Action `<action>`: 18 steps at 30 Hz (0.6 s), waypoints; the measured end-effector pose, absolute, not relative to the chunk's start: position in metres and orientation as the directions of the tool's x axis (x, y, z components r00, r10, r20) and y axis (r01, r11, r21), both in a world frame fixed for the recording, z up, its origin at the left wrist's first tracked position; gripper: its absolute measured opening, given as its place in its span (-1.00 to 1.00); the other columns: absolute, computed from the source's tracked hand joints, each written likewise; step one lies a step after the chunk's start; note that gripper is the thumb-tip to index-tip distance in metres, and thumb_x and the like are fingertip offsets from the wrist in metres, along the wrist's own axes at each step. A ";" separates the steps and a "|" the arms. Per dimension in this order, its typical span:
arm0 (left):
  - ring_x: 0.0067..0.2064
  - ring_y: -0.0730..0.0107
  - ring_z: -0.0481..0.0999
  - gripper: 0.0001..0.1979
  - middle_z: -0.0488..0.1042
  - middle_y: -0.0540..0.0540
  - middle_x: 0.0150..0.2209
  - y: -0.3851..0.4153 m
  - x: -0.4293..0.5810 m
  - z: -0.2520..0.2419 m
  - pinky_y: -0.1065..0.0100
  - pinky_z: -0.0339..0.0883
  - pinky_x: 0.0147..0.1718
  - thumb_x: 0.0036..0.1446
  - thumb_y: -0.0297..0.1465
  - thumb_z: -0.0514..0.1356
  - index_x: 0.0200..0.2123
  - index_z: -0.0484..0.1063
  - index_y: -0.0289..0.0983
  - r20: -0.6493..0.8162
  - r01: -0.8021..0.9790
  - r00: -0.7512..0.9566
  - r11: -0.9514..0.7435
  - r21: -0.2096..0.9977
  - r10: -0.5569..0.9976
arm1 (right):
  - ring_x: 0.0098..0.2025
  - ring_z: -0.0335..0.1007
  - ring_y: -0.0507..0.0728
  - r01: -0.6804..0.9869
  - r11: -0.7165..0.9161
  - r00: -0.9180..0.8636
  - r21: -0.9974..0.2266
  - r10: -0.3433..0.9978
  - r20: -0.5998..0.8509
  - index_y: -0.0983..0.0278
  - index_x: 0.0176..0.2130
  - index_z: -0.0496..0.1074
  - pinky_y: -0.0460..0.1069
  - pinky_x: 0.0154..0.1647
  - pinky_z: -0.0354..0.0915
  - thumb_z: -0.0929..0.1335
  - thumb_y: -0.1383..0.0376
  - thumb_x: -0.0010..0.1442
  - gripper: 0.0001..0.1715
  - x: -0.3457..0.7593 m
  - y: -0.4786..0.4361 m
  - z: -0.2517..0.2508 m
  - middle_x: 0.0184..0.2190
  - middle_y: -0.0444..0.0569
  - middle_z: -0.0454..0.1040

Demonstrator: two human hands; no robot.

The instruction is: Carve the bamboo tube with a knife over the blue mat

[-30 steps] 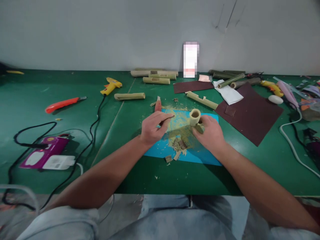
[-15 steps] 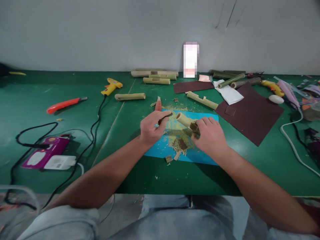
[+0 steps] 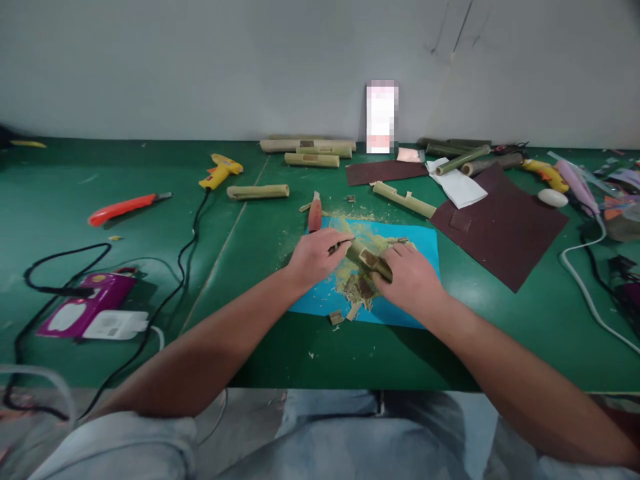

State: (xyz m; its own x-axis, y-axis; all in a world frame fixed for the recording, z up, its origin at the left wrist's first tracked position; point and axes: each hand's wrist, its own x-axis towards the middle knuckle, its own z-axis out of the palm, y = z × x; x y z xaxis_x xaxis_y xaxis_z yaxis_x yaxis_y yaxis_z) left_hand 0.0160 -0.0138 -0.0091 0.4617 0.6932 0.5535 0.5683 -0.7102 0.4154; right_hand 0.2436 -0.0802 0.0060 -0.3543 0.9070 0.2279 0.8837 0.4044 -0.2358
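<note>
My right hand [image 3: 413,273] is wrapped round a short bamboo tube [image 3: 369,259] with a rectangular opening cut in its side. The tube slants, its far end towards my left hand [image 3: 317,255]. That hand pinches a small dark piece of sandpaper [image 3: 341,244], its fingertips at the tube's far end; most of the piece is hidden by the fingers. Under both hands lies a blue sheet [image 3: 407,313] strewn with yellowish dust, shavings and bamboo chips [image 3: 336,317]. A red-handled knife [image 3: 315,212] rests just beyond my left hand.
More bamboo tubes [image 3: 313,161] lie towards the wall, one cut tube [image 3: 404,200] at right. Dark brown sheets [image 3: 505,233] spread there. A yellow glue gun [image 3: 220,172], an orange cutter [image 3: 125,208] and a purple power strip [image 3: 90,307] with cables occupy the left. A phone [image 3: 382,117] leans on the wall.
My left hand has moved slightly right and nearer, bringing the sandpaper to the tube's end. The right hand has shifted slightly, and the tube has turned so its opening faces up more.
</note>
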 end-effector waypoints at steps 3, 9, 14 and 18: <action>-0.29 0.35 0.60 -0.78 0.61 -0.11 -0.32 -0.017 0.018 -0.011 0.37 0.48 -0.28 0.35 -0.36 0.20 -0.08 0.62 -0.28 0.526 0.582 0.495 -0.714 0.390 0.691 | -0.15 0.41 0.27 0.888 0.385 -0.334 -0.252 0.916 0.223 0.25 -0.30 0.41 0.11 -0.18 0.26 0.32 0.25 0.25 -0.88 0.242 -0.081 0.007 -0.25 0.12 0.49; -0.23 0.30 0.62 -0.75 0.62 -0.14 -0.27 -0.022 0.017 -0.012 0.33 0.49 -0.23 0.39 -0.37 0.14 -0.05 0.60 -0.30 0.533 0.588 0.543 -0.747 0.311 0.649 | -0.14 0.41 0.29 0.896 0.364 -0.314 -0.256 0.925 0.215 0.23 -0.32 0.40 0.12 -0.19 0.27 0.33 0.25 0.25 -0.89 0.241 -0.082 0.007 -0.25 0.13 0.49; -0.27 0.32 0.59 -0.76 0.59 -0.12 -0.32 -0.022 0.017 -0.012 0.35 0.46 -0.28 0.40 -0.37 0.14 -0.07 0.60 -0.29 0.524 0.589 0.546 -0.745 0.314 0.653 | -0.12 0.41 0.31 0.898 0.370 -0.330 -0.238 0.924 0.194 0.26 -0.28 0.42 0.14 -0.17 0.30 0.33 0.26 0.25 -0.88 0.240 -0.082 0.006 -0.24 0.16 0.50; -0.27 0.33 0.58 -0.74 0.58 -0.12 -0.32 -0.027 0.021 -0.011 0.33 0.46 -0.26 0.42 -0.37 0.11 -0.13 0.61 -0.30 0.543 0.593 0.514 -0.733 0.334 0.664 | -0.12 0.40 0.31 0.892 0.378 -0.328 -0.247 0.919 0.219 0.25 -0.29 0.41 0.15 -0.15 0.30 0.32 0.27 0.25 -0.89 0.240 -0.082 0.006 -0.25 0.16 0.50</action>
